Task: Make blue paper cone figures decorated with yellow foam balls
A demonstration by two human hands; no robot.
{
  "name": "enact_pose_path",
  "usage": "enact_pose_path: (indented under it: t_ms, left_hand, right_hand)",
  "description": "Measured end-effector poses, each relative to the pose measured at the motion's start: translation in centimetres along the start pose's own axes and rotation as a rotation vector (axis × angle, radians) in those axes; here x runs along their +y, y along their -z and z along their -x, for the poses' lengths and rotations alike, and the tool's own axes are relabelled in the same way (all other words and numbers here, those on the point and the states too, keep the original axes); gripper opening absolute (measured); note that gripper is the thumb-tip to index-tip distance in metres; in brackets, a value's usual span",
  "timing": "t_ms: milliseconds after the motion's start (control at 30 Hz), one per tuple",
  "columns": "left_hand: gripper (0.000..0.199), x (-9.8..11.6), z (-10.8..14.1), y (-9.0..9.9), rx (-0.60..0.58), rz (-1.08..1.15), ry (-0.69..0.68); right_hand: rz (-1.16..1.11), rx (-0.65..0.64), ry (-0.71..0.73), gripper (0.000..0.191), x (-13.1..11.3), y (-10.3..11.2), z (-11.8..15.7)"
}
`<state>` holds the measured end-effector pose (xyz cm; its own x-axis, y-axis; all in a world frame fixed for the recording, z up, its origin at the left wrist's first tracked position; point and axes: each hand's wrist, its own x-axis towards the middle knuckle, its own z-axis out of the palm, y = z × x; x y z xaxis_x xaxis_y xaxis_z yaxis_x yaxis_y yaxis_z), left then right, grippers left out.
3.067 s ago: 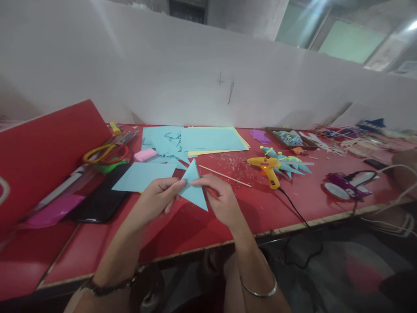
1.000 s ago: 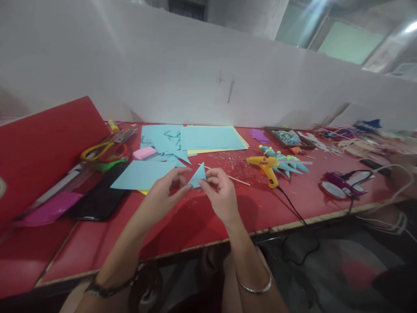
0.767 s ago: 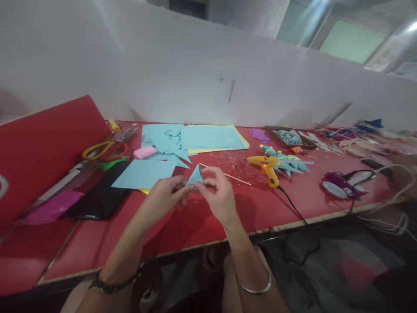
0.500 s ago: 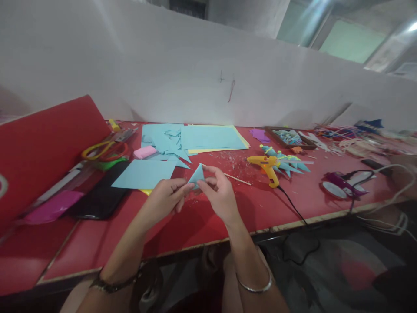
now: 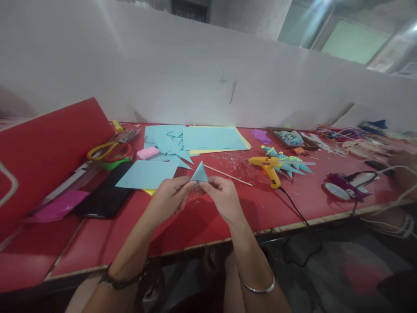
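Between my two hands a small light-blue paper cone [image 5: 200, 173] points upward and away from me. My left hand [image 5: 174, 194] pinches its lower left edge with thumb and fingers. On the lower right edge, my right hand [image 5: 221, 194] has its thumb pressed against the paper, the other fingers behind it. Just beyond the cone a thin wooden stick [image 5: 228, 174] lies slantwise on the red table [image 5: 202, 226]. A light-blue sheet [image 5: 146, 174] rests left of my hands, partly over something yellow.
A yellow glue gun [image 5: 267, 168] with a black cord lies at right, before finished blue cones [image 5: 289, 163] with yellow trim. Blue sheets [image 5: 215, 139] and paper scraps [image 5: 172, 143] lie at the back. Scissors [image 5: 110, 151], a black phone [image 5: 107, 195] and a pink eraser-like block [image 5: 147, 152] sit left.
My right fingers have come down from near the cone's tip to its lower right edge. The cone now stands more upright between both hands. The view has shifted slightly.
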<state>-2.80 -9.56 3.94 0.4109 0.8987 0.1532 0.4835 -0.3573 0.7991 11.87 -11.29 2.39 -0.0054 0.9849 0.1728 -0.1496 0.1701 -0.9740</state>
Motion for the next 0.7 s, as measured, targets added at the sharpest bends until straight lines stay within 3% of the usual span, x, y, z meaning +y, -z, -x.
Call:
enact_pose_path:
  t_ms: [133, 233, 500, 700]
  left_hand:
    - [0.034, -0.07, -0.25, 0.51, 0.074, -0.222, -0.145]
    - [0.025, -0.23, -0.45, 0.63, 0.157, -0.270, -0.207]
    - [0.017, -0.21, -0.49, -0.02, 0.156, 0.012, -0.116]
    - [0.019, -0.11, -0.41, 0.07, 0.131, 0.052, -0.089]
  right_hand:
    - [0.051, -0.010, 0.032, 0.011, 0.04, -0.06, 0.02]
    - [0.091, -0.013, 0.049, 0.011, 0.20, -0.16, -0.04]
    - [-0.042, 0.053, 0.042, 0.010, 0.56, -0.72, -0.08]
    - [0.181, 0.075, 0.242, 0.008, 0.36, -0.66, 0.04]
